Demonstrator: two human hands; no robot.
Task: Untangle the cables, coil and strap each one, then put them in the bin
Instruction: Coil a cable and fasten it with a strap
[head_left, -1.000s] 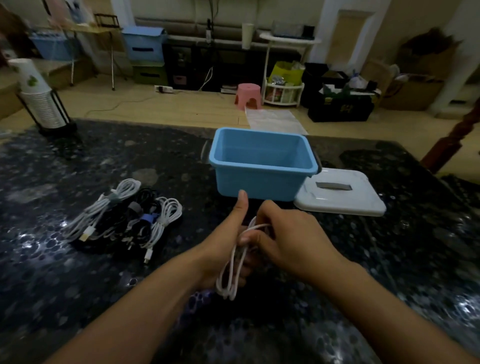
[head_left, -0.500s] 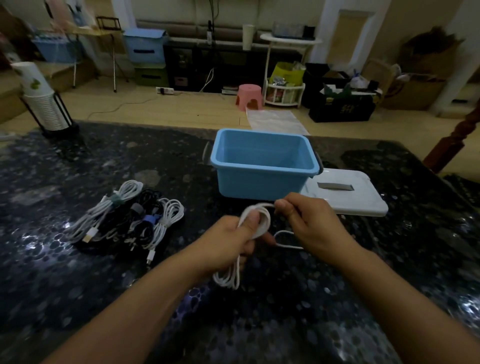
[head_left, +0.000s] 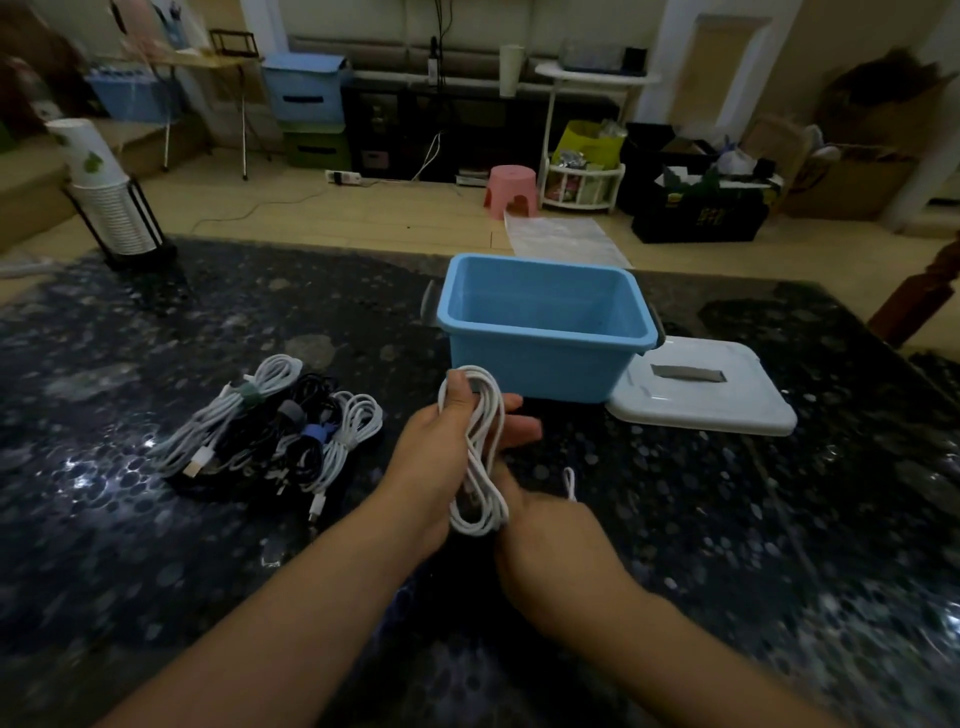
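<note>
My left hand (head_left: 441, 447) holds a coiled white cable (head_left: 480, 457) upright, thumb over the top of the loops, just in front of the open blue bin (head_left: 545, 332). My right hand (head_left: 550, 551) is at the bottom of the coil and grips the cable's loose end, a small loop of which (head_left: 570, 480) sticks up beside it. The bin's inside looks bare. To the left on the dark table lie several coiled, strapped white and black cables (head_left: 275, 426).
The bin's white lid (head_left: 706, 389) lies flat to the right of the bin. A stack of paper cups in a black stand (head_left: 111, 208) is at the table's far left corner. The speckled dark tabletop (head_left: 779, 519) stretches right of my hands.
My right hand has dropped from the top of the coil to its bottom, drawing the loose end down. The left hand has raised and straightened the coil.
</note>
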